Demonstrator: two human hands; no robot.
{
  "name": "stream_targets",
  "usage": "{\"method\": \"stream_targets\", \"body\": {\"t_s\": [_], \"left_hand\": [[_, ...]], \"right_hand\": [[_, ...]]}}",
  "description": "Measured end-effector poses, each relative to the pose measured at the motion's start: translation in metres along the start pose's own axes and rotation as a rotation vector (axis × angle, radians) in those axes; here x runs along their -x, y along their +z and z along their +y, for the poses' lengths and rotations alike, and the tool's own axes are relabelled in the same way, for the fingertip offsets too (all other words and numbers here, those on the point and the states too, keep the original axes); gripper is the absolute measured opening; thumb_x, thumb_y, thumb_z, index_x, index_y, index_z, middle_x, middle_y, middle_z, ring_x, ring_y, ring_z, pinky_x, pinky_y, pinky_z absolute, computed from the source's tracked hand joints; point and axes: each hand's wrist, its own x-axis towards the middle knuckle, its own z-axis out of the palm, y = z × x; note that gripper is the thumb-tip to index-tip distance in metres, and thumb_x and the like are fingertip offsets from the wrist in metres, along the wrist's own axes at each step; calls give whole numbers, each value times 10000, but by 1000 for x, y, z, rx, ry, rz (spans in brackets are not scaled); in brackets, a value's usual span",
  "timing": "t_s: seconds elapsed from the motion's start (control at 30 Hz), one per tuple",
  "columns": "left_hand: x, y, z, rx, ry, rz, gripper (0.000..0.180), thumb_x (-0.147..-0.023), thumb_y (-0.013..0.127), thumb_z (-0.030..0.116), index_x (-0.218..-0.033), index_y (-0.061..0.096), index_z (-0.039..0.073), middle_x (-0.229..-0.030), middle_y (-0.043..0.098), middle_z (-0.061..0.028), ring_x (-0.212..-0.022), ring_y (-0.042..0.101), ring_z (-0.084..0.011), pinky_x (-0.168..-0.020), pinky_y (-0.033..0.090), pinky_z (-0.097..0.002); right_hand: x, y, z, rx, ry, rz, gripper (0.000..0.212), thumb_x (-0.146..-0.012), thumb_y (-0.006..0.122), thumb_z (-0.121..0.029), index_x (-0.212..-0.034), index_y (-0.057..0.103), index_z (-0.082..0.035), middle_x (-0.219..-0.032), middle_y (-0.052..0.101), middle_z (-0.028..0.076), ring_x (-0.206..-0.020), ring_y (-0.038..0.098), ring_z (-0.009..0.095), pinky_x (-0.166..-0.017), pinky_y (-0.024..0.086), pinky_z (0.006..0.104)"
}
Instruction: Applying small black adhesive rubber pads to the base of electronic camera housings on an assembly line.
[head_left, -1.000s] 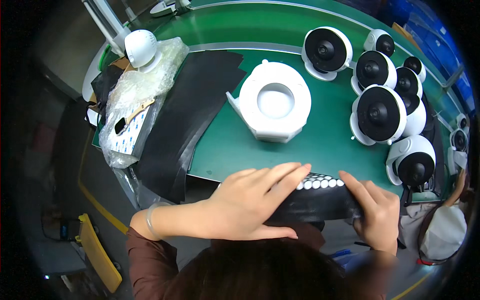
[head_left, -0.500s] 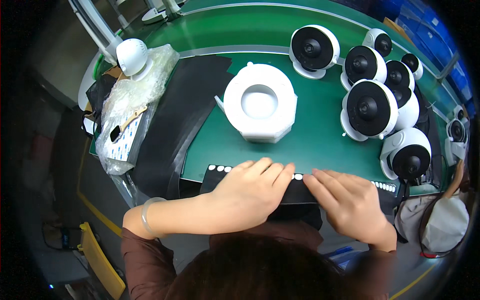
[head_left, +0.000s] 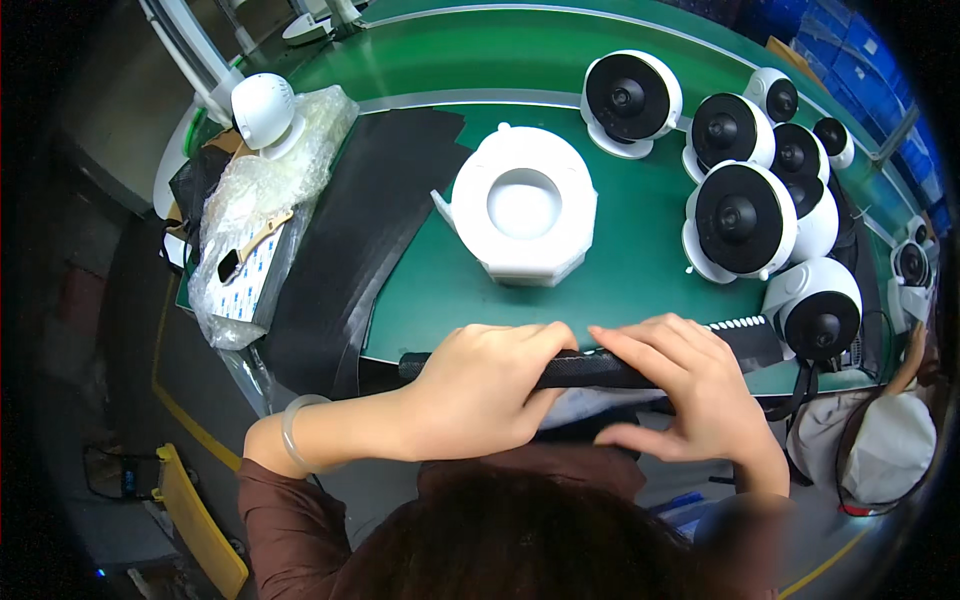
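Observation:
A long black strip point(head_left: 600, 372) with a row of white round dots along one edge lies across the table's near edge, in front of me. Its left and middle part is turned over into a narrow, roll-like band, while the dots still show at its right end. My left hand point(head_left: 485, 385) is closed around the band, thumb below and fingers on top. Over the strip to its right, my right hand point(head_left: 690, 385) rests its fingers on the upper side, with the thumb spread away below. Beyond both hands stands a white ring-shaped fixture point(head_left: 565, 205) with a round hollow.
Several white cameras with black round faces point(head_left: 740, 215) crowd the right side of the green table point(head_left: 490, 320). At left lie a black sheet point(head_left: 350, 220), bubble wrap point(head_left: 270, 175) and a watch point(head_left: 258, 245). A white bag point(head_left: 890, 445) hangs at right.
The strip lay flatter with more dots showing; now its left and middle part is turned over. My left hand has closed round it, and my right thumb has swung out below.

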Motion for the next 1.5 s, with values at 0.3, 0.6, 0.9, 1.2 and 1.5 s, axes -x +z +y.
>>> {"method": "stream_targets", "body": {"t_s": [0.3,0.6,0.9,1.2,1.5], "left_hand": [[19,-24,9,-227,67,-108,438,-717,697,197,-1111,559,64,-775,630,-85,-664,623,-237,-576,491,-300],[23,-9,5,-154,150,243,388,-557,682,-2,-939,634,50,-709,618,-64,-580,596,-211,-520,467,-280],[34,-26,0,162,-41,186,408,-615,789,142,-955,624,-12,-864,665,-114,-786,661,-196,-711,503,-257],[40,-4,-12,576,-5,416,178,-713,631,-73,-884,657,-31,-847,672,-122,-733,654,-156,-669,492,-227],[49,-6,-6,730,67,324,261,-793,495,-77,-1021,607,-17,-886,663,-109,-674,615,-138,-625,456,-214]], "right_hand": [[8,-6,-2,-150,208,144,153,-642,725,-104,-743,615,-73,-634,564,57,-543,527,217,-497,402,295],[-4,-1,-15,-203,209,60,298,-640,748,-177,-880,627,-48,-785,599,78,-689,576,234,-598,452,297],[-4,-5,-19,-313,217,222,199,-615,712,-11,-796,642,-56,-686,604,58,-582,576,193,-529,433,267],[-27,3,-31,-213,94,211,258,-660,721,-104,-884,625,-18,-808,609,91,-657,589,238,-588,456,297],[-37,-31,-79,75,191,55,156,-612,658,-48,-751,588,-62,-597,501,61,-459,539,213,-402,404,322]]}}
